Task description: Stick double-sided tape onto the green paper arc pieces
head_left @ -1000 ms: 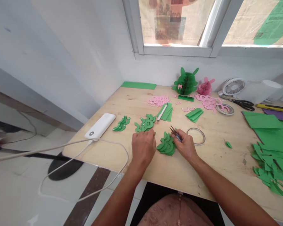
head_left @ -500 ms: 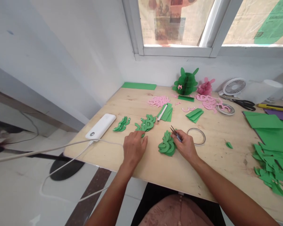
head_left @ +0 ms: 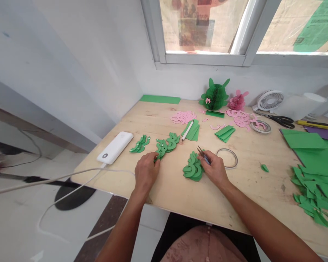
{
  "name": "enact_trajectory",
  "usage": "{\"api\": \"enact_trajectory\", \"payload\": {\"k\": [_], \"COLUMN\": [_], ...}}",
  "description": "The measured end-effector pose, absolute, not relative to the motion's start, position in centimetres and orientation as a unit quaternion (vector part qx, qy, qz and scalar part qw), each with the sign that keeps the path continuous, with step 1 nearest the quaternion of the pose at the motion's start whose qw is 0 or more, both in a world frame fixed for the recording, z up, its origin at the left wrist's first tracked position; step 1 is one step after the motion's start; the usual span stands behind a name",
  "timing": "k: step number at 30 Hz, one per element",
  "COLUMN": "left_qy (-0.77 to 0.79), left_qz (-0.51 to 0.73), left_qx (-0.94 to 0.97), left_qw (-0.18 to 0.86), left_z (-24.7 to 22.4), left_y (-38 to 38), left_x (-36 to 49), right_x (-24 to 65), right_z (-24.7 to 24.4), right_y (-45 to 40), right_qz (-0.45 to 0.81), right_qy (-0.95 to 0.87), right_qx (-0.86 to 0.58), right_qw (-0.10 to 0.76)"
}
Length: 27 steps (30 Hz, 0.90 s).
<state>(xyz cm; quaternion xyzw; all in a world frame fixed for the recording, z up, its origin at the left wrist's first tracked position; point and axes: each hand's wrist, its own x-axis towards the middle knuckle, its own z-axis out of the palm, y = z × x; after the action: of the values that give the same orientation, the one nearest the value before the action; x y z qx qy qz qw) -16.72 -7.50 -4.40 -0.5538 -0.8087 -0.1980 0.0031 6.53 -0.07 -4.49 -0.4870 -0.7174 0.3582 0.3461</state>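
My left hand (head_left: 147, 171) rests on the wooden table with its fingers curled. Its thumb and index finger close on the near edge of a pile of curved green paper cutouts (head_left: 168, 142), some with white strips on them. My right hand (head_left: 215, 167) grips a small two-pointed tool (head_left: 205, 155) with dark, slightly parted tips and a blue-grey body; whether it is snips or tweezers is unclear. Just left of that hand lies a stack of green scalloped cutouts (head_left: 193, 167). A thin tape roll (head_left: 236, 160) is to its right. Farther left sits a smaller group of green cutouts (head_left: 140, 144).
A white power bank (head_left: 116, 145) with a cable lies at the left. Behind are a white pen (head_left: 187, 131), pink cutouts (head_left: 183, 117), a green paper figure (head_left: 216, 96), a fan (head_left: 270, 100) and black-handled scissors (head_left: 281, 120). Green scraps (head_left: 314, 193) cover the right side.
My left hand has shifted left and slightly down, uncovering more of the green cutouts and their white strips. My right hand has stayed in place with its tool.
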Motion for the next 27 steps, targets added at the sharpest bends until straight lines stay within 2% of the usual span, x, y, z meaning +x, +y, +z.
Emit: {"api": "enact_trajectory", "payload": {"k": [5,13,17,21,27], "left_qy": [-0.805,-0.723,-0.745,-0.784,-0.784], "left_qz": [-0.303,-0.551,-0.492,-0.371,-0.316], "left_qx": [-0.505,-0.355,-0.398,-0.477,-0.533], "left_qw": [-0.068,-0.216,-0.212,-0.145,-0.044], "left_z": [-4.3,-3.6,-4.0,-4.4,-3.9], "left_y": [-9.0,-9.6,-9.7,-10.3,-11.1], "left_x": [-16.7,-16.5,-16.2,-15.7,-15.1], "right_x": [6.5,6.5,6.5,6.5,6.5], "right_z": [-4.5,-4.3,-4.3,-4.4,-4.2], "right_y": [-0.1,-0.2,-0.1,-0.1,-0.2], "right_qz": [0.361,0.357,0.353,0.351,0.356], "right_qy": [-0.717,-0.717,-0.721,-0.722,-0.719], "right_qx": [-0.486,-0.488,-0.484,-0.484,-0.488], "right_qw": [0.346,0.348,0.348,0.349,0.344]}}
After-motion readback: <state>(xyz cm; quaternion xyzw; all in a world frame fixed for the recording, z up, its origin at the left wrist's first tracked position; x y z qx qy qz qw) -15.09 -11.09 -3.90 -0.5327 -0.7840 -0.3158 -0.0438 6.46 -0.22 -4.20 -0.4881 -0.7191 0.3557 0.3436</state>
